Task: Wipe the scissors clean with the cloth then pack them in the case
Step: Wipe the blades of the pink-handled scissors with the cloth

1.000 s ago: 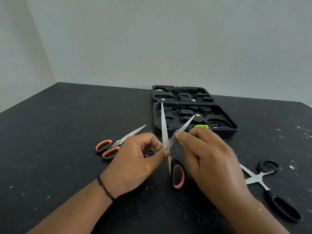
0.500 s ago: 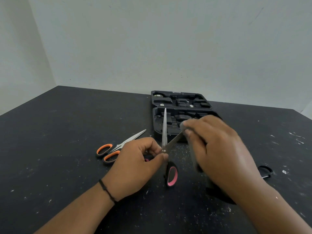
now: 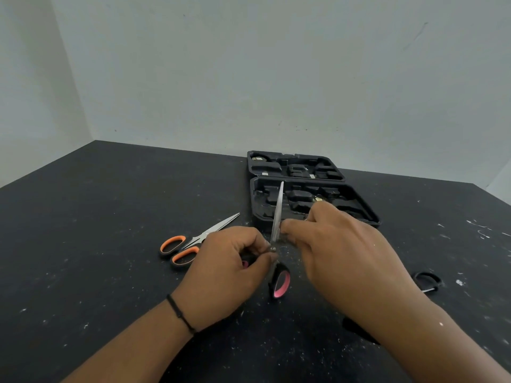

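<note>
My left hand (image 3: 229, 272) grips the pink-handled scissors (image 3: 277, 214) at the pivot and upper handle, with one blade pointing up and away from me. The lower pink loop hangs just above the table. My right hand (image 3: 340, 250) pinches the scissors just above the pivot and hides the second blade. A dark shape (image 3: 356, 330), possibly a black cloth, shows under my right wrist. The open black case (image 3: 362, 214) lies behind my hands with moulded compartments.
Orange-handled scissors (image 3: 190, 246) lie shut on the black table (image 3: 96, 244) to the left of my left hand. A black scissor handle loop (image 3: 427, 281) shows to the right, mostly hidden by my right forearm. White walls stand behind the table.
The scissor blades have closed from a wide V. My right hand slid down the right blade toward the pivot. The camera tilted up.
</note>
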Demonstrator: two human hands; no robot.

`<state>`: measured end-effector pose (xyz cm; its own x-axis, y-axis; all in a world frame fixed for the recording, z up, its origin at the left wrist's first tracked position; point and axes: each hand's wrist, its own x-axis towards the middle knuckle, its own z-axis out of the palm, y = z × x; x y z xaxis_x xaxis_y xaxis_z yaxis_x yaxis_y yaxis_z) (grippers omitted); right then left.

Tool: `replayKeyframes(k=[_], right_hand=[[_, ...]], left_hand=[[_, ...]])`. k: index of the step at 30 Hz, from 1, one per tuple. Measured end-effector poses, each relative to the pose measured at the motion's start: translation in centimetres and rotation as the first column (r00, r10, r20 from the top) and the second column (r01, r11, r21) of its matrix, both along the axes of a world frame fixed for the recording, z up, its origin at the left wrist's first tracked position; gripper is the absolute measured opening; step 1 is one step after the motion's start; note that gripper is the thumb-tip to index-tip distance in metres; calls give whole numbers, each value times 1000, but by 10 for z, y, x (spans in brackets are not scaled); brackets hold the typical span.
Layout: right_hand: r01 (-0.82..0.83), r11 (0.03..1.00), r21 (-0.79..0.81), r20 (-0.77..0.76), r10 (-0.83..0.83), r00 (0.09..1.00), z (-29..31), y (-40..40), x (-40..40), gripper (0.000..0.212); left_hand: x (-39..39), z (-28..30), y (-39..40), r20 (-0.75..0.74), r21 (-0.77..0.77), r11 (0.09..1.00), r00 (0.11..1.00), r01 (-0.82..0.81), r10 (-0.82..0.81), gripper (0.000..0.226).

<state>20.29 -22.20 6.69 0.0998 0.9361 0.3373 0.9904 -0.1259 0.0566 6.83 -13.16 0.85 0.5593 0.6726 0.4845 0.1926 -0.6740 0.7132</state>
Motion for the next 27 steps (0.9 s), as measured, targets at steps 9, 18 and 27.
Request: replayKeyframes(k=[9, 18, 27], right_hand=[[156, 981, 115, -8, -156, 988, 20, 1, 30, 21], [-58, 928, 369, -533, 262, 805, -8, -1, 31, 33], [-238, 857, 457, -494, 467, 734, -39, 6, 17, 16]], left_hand=[[-4, 6, 3, -44, -49, 999, 999, 9, -11, 22], [-7, 18, 4, 253, -695, 693, 967, 192, -14, 22], [-8, 17, 1, 330, -770, 535, 935, 348, -133, 18]])
